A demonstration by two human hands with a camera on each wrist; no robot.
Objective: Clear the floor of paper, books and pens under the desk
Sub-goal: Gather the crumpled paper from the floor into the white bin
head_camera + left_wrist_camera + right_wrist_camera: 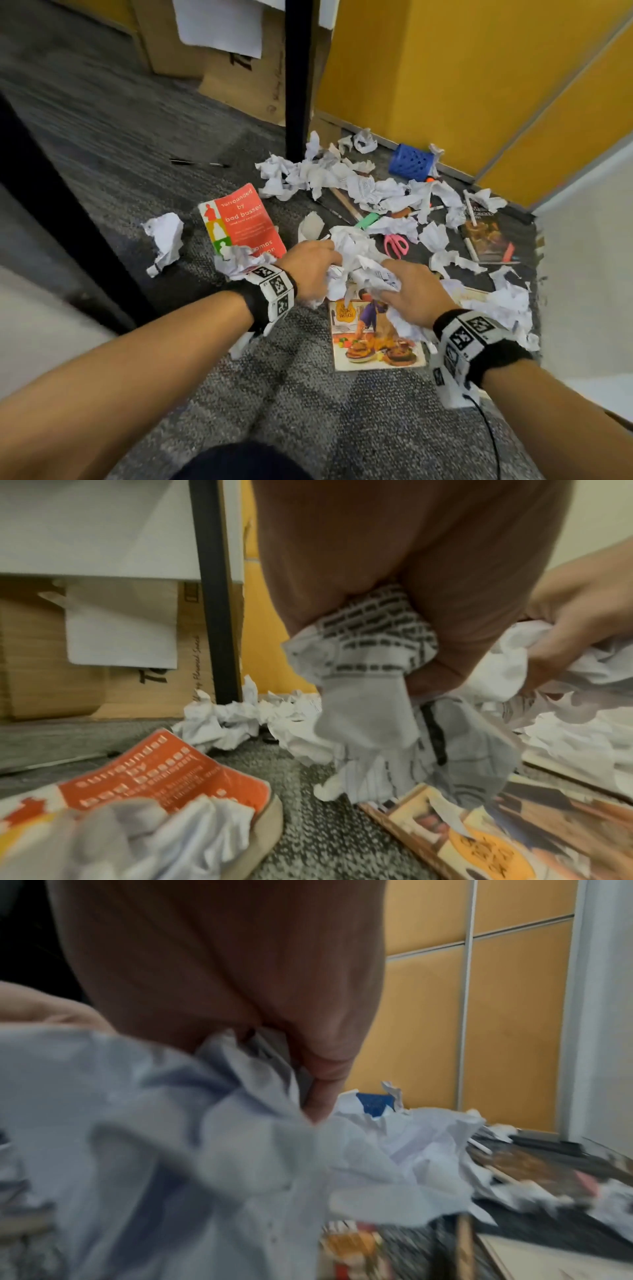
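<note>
I'm early in this job, by the look of it. My left hand [310,270] and my right hand [416,291] each have fingers curled into the same heap of crumpled paper [356,255], bunching it up just above the cookbook [373,337] on the floor, so both grips are pinching paper. Most of the mess is not yet picked up: a long drift of paper balls [329,173] by the desk leg [298,78], one stray ball [164,241] to my left, the red book [239,221], a dark book [488,238] near the wall, pens [200,162] on the carpet [102,144], plus pink scissors [395,245] and a tipped blue pen cup [412,162]. I'd judge almost everything remains, books and pens untouched
</note>
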